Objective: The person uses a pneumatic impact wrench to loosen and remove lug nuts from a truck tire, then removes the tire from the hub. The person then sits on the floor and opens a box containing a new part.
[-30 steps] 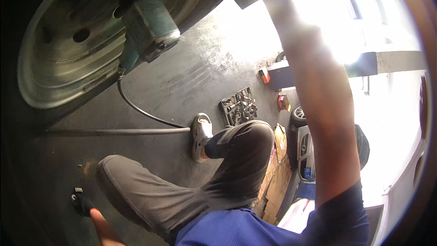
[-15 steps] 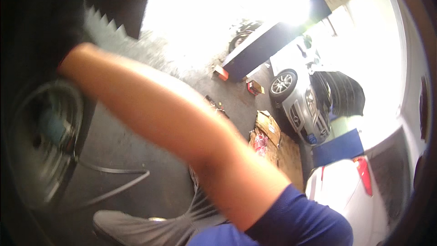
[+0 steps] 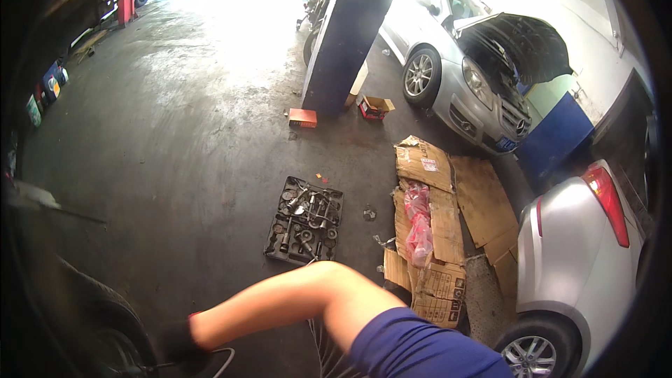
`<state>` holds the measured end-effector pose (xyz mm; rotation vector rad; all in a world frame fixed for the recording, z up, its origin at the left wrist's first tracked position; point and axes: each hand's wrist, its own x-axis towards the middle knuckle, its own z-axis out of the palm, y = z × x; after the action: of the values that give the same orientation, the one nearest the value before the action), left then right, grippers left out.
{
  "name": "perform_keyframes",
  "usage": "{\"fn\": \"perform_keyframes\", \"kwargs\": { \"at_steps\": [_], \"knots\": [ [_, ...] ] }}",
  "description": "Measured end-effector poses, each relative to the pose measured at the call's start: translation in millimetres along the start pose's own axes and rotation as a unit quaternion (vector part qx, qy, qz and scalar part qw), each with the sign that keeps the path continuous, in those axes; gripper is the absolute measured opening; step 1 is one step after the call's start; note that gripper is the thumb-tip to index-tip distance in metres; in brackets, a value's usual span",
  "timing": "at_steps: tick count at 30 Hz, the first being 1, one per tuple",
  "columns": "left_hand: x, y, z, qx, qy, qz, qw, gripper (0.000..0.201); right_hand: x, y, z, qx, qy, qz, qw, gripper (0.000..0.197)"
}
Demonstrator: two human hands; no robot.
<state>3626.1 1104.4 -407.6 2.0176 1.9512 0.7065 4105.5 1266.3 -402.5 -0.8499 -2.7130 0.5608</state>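
Observation:
My right arm, in a blue short sleeve, reaches across the bottom of the view toward the left. At its end my right hand (image 3: 176, 341), in a dark glove or cuff, is beside a tire (image 3: 105, 315) at the lower left. Deep shadow hides the fingers, and a thin pale hose or cable (image 3: 229, 358) curves close by. Whether the hand grips anything does not show. My left hand is out of view. Beyond my forearm, an open black tool case (image 3: 278, 257) holds several metal pullers or sockets on the floor.
Flattened cardboard (image 3: 483, 196) with a pink plastic bag (image 3: 418, 234) lies right of the case. A silver car's rear (image 3: 560, 259) stands at right, another car (image 3: 458, 94) with raised hood behind. A dark post (image 3: 350, 49) rises near an orange box (image 3: 303, 119) and an open carton (image 3: 376, 108).
The view has swung, so the floor, tool case and cars show more fully. My right arm now sits lower in the picture, its hand near the lower-left tire.

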Motion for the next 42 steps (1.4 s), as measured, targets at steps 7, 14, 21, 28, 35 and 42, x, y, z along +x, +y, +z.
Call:
{"fn": "perform_keyframes", "kwargs": {
  "at_steps": [7,14,21,28,35,42],
  "knots": [
    [67,251,-12,-0.070,-0.380,0.025,0.922,0.025,-473,-37,-12,0.227,0.233,0.771,0.547,0.050],
    [106,487,-27,-0.169,-0.366,0.099,0.910,0.027,-623,-424,19,0.413,-0.152,0.803,0.401,0.060],
    [148,767,-37,-0.160,-0.427,0.087,0.886,0.028,-548,-521,-88,0.477,0.284,0.821,0.137,0.054],
    [102,1021,-25,-0.155,-0.466,0.348,0.798,0.022,-622,-460,-162,0.279,0.119,0.820,0.484,0.045],
    [43,1184,45,-0.228,-0.506,0.426,0.714,0.024,-699,-438,-254,0.294,0.636,0.707,0.090,0.029],
    [26,1293,226,-0.262,-0.530,0.363,0.720,0.025,-834,-404,-289,0.358,0.574,0.734,-0.061,0.027]
  ]
}}
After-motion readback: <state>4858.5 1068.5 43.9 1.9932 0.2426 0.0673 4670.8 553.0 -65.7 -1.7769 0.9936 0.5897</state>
